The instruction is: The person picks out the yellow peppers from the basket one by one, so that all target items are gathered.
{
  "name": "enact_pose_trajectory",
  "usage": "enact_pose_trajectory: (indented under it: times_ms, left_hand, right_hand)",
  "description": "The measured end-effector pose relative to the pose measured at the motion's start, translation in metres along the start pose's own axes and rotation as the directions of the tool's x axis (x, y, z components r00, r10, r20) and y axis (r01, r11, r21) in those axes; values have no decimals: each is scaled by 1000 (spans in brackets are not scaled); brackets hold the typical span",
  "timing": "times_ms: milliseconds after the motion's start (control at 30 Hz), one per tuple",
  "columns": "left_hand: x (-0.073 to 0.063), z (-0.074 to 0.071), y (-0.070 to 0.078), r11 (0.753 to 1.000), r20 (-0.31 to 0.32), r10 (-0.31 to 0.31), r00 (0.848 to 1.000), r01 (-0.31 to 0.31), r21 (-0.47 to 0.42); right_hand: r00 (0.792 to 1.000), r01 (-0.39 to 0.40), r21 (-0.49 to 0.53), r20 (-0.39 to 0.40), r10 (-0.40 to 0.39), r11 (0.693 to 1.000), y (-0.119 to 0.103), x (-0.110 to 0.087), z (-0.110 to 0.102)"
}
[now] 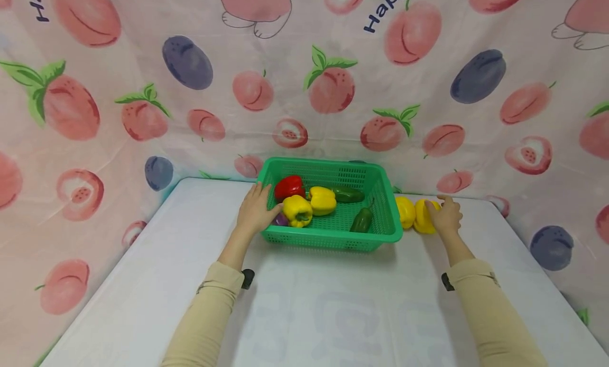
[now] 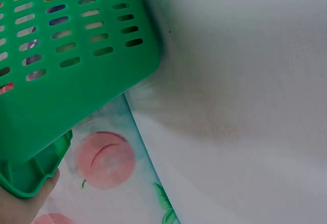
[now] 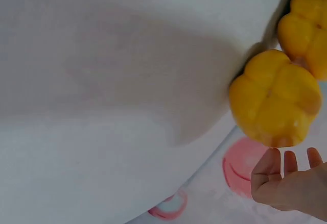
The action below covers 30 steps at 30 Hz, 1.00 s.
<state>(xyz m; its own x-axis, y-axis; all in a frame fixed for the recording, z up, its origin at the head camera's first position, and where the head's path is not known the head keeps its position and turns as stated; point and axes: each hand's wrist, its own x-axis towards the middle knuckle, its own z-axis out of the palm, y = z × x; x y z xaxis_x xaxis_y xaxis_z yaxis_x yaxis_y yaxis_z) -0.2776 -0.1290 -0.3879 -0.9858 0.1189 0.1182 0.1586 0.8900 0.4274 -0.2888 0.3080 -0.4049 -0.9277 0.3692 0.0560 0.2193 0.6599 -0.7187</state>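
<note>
A green plastic basket [image 1: 333,240] stands at the back of the white table, holding vegetables. My left hand [image 1: 254,211] holds its left rim, the thumb over the inner side; in the left wrist view, part of the hand [image 2: 25,206] shows under the rim. Outside the basket's right wall, two yellow bell peppers sit side by side, one [image 1: 406,212] near the wall and the other [image 1: 422,219] under my right hand [image 1: 446,217]. The right wrist view has the fingers [image 3: 274,163] partly bent at the outer pepper [image 3: 276,99], not wrapped round it.
Inside the basket lie a red bell pepper [image 1: 288,187], two yellow bell peppers [image 1: 298,210], two dark green cucumber-like vegetables [image 1: 349,194] and a purple vegetable [image 1: 279,219]. A fruit-printed cloth [image 1: 295,55] hangs behind the table [image 1: 333,303] and along its sides.
</note>
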Motion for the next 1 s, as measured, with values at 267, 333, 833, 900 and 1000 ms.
enact_pose_trajectory:
  times_ms: [267, 333, 833, 900, 1000]
  left_hand:
    - [0, 2, 1, 1000, 1, 3, 1000, -3, -1]
    - [0, 2, 1, 1000, 3, 1, 1000, -1, 1]
    - [-2, 2, -3, 1000, 5, -21, 1000, 22, -13]
    - [-1, 2, -3, 1000, 1, -15, 1000, 15, -12]
    - [0, 2, -2, 1000, -3, -6, 1000, 6, -12]
  right_hand:
    - [994, 75, 60, -89, -70, 995, -17, -1, -1]
    - [992, 96, 69, -90, -90, 993, -22, -2, 0]
    - [933, 359, 106, -39, -357, 927, -74, -7, 6]
    - [921, 387, 104, -6, -388, 916, -82, -8, 5]
    - [902, 422, 102, 55, -429, 901, -93, -11, 3]
